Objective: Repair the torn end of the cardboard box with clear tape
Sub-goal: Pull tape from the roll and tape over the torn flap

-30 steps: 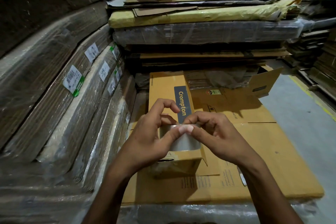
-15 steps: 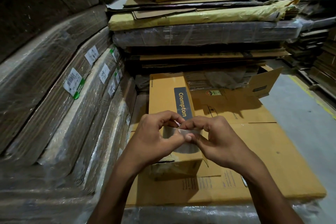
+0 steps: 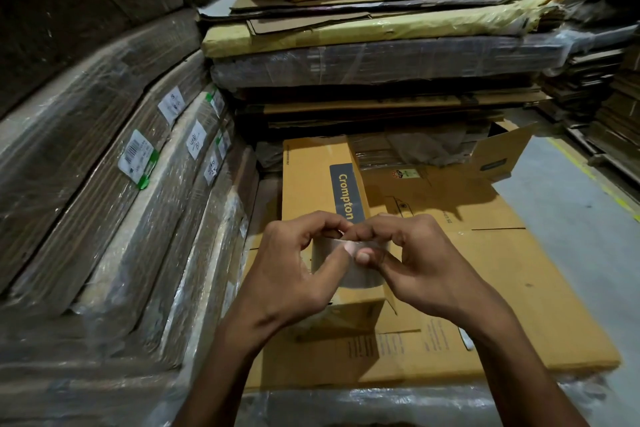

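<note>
Both hands are closing in tighter since the earlier frames, thumbs now meeting over the tape.

Left hand (image 3: 291, 270) and right hand (image 3: 419, 263) are pinching a strip of clear tape (image 3: 349, 270) between thumbs and curled fingertips, holding it stretched just above the near end of the cardboard box (image 3: 311, 180). Box is lying on flattened cardboard sheets (image 3: 519, 288), with wrapped bundles (image 3: 104, 201) stacked to the left. Progress judgement: strip is being held ready but is not visibly pressed down; whether it is touching the box is unclear. Near end is looking crumpled below the hands; sticking and smoothing are remaining.
</note>
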Tool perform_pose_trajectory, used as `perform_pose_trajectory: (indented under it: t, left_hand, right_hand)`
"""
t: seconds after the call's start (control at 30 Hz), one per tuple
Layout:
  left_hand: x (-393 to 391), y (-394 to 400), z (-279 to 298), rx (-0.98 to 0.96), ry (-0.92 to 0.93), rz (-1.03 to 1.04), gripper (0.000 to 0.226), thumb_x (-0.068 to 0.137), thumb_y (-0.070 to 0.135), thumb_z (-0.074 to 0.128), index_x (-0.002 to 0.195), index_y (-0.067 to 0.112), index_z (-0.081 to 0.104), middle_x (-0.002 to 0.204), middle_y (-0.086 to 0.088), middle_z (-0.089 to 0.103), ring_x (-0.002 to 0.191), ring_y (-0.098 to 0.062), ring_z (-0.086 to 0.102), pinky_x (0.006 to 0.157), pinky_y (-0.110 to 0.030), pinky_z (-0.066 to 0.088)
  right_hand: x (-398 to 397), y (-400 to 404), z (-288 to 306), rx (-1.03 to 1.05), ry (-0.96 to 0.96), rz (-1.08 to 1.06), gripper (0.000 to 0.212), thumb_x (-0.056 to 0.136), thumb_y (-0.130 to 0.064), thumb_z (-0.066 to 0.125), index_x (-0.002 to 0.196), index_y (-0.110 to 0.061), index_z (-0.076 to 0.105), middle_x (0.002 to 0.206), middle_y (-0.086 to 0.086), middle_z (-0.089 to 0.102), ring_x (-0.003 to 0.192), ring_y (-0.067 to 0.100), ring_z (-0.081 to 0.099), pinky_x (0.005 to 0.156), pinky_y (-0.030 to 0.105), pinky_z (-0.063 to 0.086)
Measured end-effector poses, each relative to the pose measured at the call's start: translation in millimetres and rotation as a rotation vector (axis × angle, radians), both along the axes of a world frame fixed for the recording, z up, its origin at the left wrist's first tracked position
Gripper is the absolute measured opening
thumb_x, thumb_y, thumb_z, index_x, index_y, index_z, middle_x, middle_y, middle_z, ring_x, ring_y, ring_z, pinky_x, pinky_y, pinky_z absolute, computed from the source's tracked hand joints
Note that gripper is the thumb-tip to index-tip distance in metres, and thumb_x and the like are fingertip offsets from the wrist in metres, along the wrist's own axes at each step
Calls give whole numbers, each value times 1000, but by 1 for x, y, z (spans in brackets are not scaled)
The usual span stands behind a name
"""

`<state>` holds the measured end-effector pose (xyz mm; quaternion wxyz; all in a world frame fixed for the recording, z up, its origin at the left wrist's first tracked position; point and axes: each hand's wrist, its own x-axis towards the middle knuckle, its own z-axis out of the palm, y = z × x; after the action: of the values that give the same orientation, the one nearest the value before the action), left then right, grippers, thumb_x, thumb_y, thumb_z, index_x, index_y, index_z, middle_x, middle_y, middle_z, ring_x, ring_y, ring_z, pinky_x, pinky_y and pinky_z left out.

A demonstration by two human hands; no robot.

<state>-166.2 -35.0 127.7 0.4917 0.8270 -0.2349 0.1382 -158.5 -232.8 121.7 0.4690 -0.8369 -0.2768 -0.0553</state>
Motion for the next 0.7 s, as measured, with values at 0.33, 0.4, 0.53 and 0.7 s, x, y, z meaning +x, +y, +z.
perform_pose_trajectory:
  t: [0.33, 0.4, 0.53, 0.7]
  left_hand:
    - [-2, -12, -2, -23, -34, 42, 27, 81, 32, 60, 98, 16, 74, 88, 13, 71, 83, -5, 68, 68, -19, 53]
    - [0, -12, -5, -18, -46, 56, 23, 83, 21, 58, 98, 16, 74, 89, 12, 71, 83, -4, 68, 65, -20, 54]
    - [6, -10, -15, -26, -55, 106, 38, 79, -4, 47, 99, 13, 74, 91, 9, 73, 82, -7, 69, 62, -33, 56]
    - [7, -3, -14, -22, -38, -14, 33, 93, 1, 55, 119, 18, 67, 112, 8, 70, 105, -12, 68, 75, -25, 58]
  right_hand:
    - [1, 0, -4, -58, -81, -44, 23, 90, -11, 71, 111, -18, 75, 101, -3, 72, 94, 5, 65, 70, 15, 53]
    - [1, 0, -5, -52, -62, -48, 19, 91, -13, 71, 109, -18, 75, 100, -3, 72, 93, 3, 63, 68, 12, 50]
    - [2, 2, -7, -50, -7, -52, 19, 91, -11, 73, 107, -20, 76, 101, -5, 72, 95, 4, 63, 68, 19, 53]
    - [11, -8, -12, 109, 168, -44, 7, 89, -29, 66, 92, -34, 72, 90, -15, 70, 88, 6, 64, 68, 18, 48]
